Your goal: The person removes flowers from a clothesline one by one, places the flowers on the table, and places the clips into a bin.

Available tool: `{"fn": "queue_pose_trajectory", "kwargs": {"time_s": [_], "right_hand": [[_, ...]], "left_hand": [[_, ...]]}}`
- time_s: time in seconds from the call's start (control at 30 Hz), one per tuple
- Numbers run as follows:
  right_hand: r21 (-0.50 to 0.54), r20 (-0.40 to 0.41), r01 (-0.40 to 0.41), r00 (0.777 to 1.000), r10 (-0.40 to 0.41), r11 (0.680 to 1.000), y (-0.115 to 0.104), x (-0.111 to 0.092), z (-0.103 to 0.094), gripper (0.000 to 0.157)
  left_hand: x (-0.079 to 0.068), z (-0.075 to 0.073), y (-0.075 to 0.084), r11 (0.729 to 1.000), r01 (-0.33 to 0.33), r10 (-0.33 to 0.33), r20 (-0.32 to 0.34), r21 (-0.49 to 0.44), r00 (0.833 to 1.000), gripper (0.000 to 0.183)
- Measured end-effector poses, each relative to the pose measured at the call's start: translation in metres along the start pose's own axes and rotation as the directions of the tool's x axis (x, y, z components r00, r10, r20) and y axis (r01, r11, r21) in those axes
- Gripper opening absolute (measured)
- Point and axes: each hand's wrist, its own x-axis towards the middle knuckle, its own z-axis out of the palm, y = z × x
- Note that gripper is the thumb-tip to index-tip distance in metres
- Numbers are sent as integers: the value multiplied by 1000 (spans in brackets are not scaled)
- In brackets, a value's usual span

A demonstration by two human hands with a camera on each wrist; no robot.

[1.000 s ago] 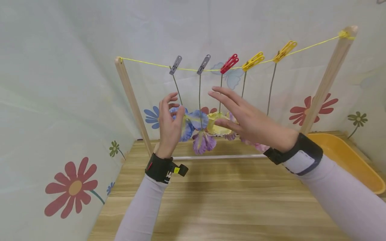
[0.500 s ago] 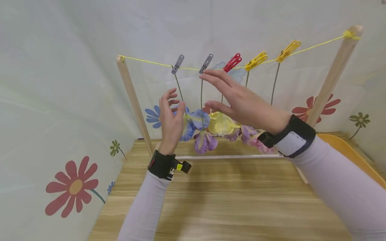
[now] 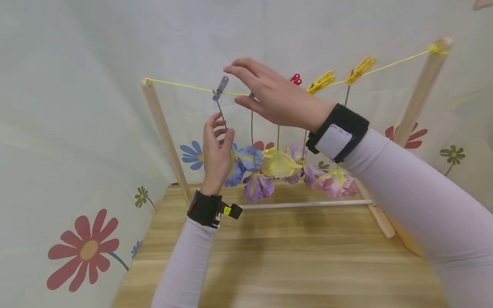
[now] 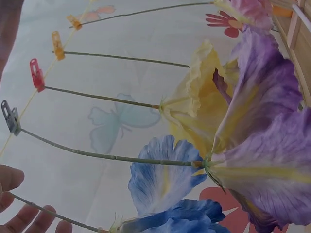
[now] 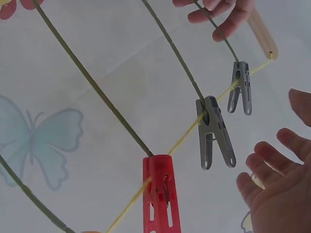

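Artificial irises hang head-down by their stems from a yellow string [image 3: 177, 84]. My left hand [image 3: 216, 155] is beside the stem of the leftmost blue iris [image 3: 236, 174], fingers loosely bent; the stem [image 4: 63, 219] crosses in front of its fingers, apart or touching I cannot tell. A grey clothespin [image 3: 220, 88] grips that stem's end on the string. My right hand [image 3: 279, 96] is raised at string height, fingers extended and holding nothing. In the head view it partly covers a second grey clothespin [image 5: 214, 133] and a red clothespin [image 3: 295, 79].
Two yellow clothespins [image 3: 321, 82] hold stems farther right. Purple [image 3: 257, 187], yellow [image 3: 280, 163] and pink [image 3: 337, 184] blooms hang low. Wooden posts [image 3: 163, 137] carry the string, with a white rod [image 3: 308, 205] between their feet. An orange tray [image 3: 409, 239] lies partly hidden at right.
My right hand has moved left and up, from in front of the middle stems to near the leftmost grey clothespin. The left hand has stayed nearly still by the blue iris's stem.
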Motion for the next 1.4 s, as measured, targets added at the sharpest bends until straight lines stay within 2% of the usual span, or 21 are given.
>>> {"fn": "queue_pose_trajectory", "kwargs": {"time_s": [0.1, 0.23, 0.4, 0.53, 0.77, 1.0, 1.27, 1.4], "right_hand": [[-61, 43, -10, 999, 12, 998, -1, 17, -2, 56], [-103, 128, -47, 990, 60, 994, -6, 37, -4, 55], [-116, 271, -88, 955, 117, 989, -13, 57, -3, 52], [-110, 329, -119, 932, 149, 987, -15, 68, -3, 45], [-132, 321, -117, 934, 154, 984, -15, 77, -4, 34], [-155, 346, -145, 919, 191, 977, -18, 78, -11, 24], [-74, 259, -132, 955, 147, 989, -7, 70, -13, 12], [-29, 192, -171, 966, 174, 985, -3, 65, -13, 14]], "left_hand": [[2, -4, 1, 1000, -8, 8, 3, 25, 1000, 49], [2, -8, 0, 1000, -18, 18, -29, 4, 999, 45], [-1, -9, -1, 999, -41, 39, -94, -11, 995, 38], [-3, -10, 0, 998, -59, 61, -121, 14, 991, 35], [-4, -8, 4, 996, -78, 83, -147, 39, 986, 33], [-6, -6, 7, 996, -77, 83, -166, 39, 983, 32], [-4, 0, 8, 993, -102, 110, -168, 57, 980, 30], [-3, 2, 8, 992, -106, 117, -168, 71, 979, 30]]}}
